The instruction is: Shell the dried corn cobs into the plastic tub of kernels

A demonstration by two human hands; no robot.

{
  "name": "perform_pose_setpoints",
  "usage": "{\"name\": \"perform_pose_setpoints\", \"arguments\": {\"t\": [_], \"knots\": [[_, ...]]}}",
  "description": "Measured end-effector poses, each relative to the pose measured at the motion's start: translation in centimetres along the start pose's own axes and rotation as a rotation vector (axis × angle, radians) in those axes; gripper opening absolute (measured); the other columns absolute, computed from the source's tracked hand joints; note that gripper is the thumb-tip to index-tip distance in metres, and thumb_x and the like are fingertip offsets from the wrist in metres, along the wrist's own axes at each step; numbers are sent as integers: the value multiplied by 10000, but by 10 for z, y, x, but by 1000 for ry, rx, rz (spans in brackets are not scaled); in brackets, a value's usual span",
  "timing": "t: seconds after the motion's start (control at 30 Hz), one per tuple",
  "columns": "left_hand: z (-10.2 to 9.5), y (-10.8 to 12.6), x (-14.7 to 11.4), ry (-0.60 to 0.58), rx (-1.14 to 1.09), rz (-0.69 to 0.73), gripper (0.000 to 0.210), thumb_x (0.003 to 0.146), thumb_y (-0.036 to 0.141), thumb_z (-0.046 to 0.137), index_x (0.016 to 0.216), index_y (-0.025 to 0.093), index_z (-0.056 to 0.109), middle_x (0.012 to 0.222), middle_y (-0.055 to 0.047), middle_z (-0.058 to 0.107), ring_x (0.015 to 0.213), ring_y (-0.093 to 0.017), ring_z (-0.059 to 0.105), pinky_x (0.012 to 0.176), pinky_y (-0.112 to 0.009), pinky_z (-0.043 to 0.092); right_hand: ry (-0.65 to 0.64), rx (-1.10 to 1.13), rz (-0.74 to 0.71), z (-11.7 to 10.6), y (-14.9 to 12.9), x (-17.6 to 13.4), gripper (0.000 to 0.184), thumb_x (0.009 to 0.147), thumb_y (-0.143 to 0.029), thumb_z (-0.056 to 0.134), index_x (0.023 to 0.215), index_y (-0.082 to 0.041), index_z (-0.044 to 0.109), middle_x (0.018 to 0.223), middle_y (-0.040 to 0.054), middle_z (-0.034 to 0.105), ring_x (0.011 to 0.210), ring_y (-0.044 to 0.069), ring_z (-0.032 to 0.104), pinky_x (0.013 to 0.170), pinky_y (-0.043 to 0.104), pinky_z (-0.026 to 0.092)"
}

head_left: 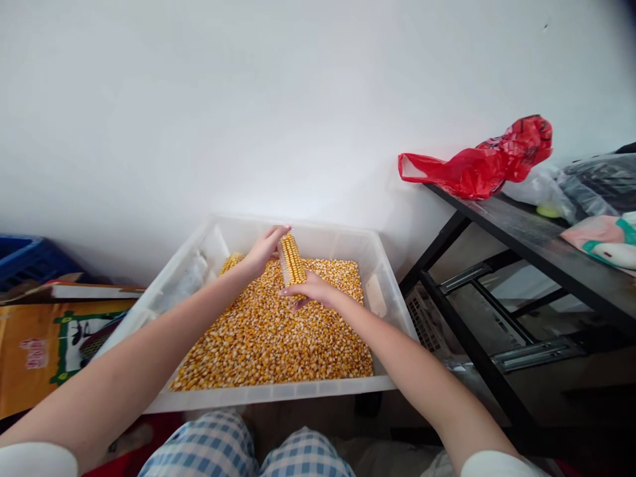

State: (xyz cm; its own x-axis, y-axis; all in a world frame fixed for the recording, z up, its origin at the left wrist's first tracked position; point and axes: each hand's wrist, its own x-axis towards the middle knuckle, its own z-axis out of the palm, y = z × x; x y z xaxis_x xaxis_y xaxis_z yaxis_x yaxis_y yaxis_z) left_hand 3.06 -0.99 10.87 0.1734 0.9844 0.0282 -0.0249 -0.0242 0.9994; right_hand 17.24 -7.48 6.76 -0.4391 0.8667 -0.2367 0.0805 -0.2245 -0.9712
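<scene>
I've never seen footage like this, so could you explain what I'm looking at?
There's no machine here, just a person's two bare hands. The single picture comes from a camera worn on that person's head, looking forward and down. The right hand holds the lower end of an ear of corn; the left hand is at its upper end. Beneath them, loose kernels lie in a whitish plastic bin. Off to the right, a red bag lies on a dark table.

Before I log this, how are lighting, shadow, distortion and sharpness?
In the head view, the wall glows softly behind the bin; deep shadow sits under the black table; the left forearm broadens toward the edge, likely wide-angle stretch; the corn cob's rows stay distinct.
</scene>
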Motion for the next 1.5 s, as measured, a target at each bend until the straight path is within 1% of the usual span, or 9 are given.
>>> {"name": "perform_pose_setpoints", "arguments": {"t": [0.1, 0.43, 0.6, 0.7, 1.0, 1.1, 1.2, 1.4, 1.5], "knots": [[4, -4, -2, -28, 48, 20, 441, 669, 514, 599, 996, 221, 554, 773, 1, 572, 685, -141, 559, 558, -225, 428, 2, -44, 9, -3, 2, 1, 488, 517, -304, 758, 897, -196, 472, 811, -1, 534, 625, 126, 569, 439, 267, 545], [-6, 1, 2, -274, -203, 36, 444, 772, 414, 545, 1191, 288, 472, 873, -7, 540, 749, -126, 543, 650, -252, 468, -75, -19, -39, -23, -8, -6, 368, 591, -301, 676, 890, -174, 505, 740, -10, 551, 521, 111, 560, 375, 226, 486], [-5, 2, 5, -151, -255, -33, 494, 771, 547, 458, 1149, 235, 513, 816, -44, 560, 716, -176, 573, 583, -300, 487, -62, -67, -35, -24, -11, -6, 425, 568, -319, 695, 919, -183, 498, 750, -13, 553, 527, 104, 556, 379, 219, 486], [-3, -4, 4, -84, -186, 15, 410, 731, 512, 551, 1024, 225, 537, 792, -19, 561, 709, -162, 579, 554, -256, 474, -55, -121, -22, -23, -10, -6, 471, 545, -302, 721, 934, -181, 486, 772, -5, 552, 536, 100, 551, 390, 222, 494], [-3, 4, 0, -236, -201, 27, 440, 736, 421, 560, 1132, 239, 499, 874, -34, 581, 781, -177, 591, 623, -293, 486, -57, -108, -27, -28, -10, -5, 386, 588, -302, 687, 912, -183, 514, 786, -1, 552, 551, 102, 556, 399, 219, 494], [-3, 5, 1, -161, -179, -17, 462, 739, 510, 506, 1100, 221, 508, 838, -41, 576, 740, -195, 593, 570, -301, 485, -72, -111, -25, -27, -11, -6, 405, 576, -297, 698, 911, -182, 502, 783, -2, 555, 542, 100, 556, 401, 219, 495], [-2, 0, 0, -84, -57, 3, 423, 691, 503, 588, 1005, 230, 509, 793, -8, 559, 679, -159, 575, 526, -251, 467, -84, -112, 5, -24, -10, -7, 479, 539, -270, 728, 940, -193, 477, 796, -6, 552, 580, 110, 569, 424, 225, 510], [-4, 0, 0, -234, -81, 43, 345, 712, 435, 613, 967, 231, 502, 802, 12, 529, 693, -111, 555, 567, -219, 477, -108, -112, 19, -30, -11, -8, 454, 561, -269, 707, 951, -187, 490, 801, 4, 562, 542, 114, 569, 403, 233, 500], [-4, 4, -1, -237, -90, 41, 371, 717, 451, 599, 1003, 244, 485, 823, 10, 534, 688, -112, 559, 570, -238, 492, -104, -103, 13, -32, -14, -9, 459, 565, -269, 701, 970, -181, 502, 815, 13, 568, 570, 117, 571, 419, 232, 510]]}}
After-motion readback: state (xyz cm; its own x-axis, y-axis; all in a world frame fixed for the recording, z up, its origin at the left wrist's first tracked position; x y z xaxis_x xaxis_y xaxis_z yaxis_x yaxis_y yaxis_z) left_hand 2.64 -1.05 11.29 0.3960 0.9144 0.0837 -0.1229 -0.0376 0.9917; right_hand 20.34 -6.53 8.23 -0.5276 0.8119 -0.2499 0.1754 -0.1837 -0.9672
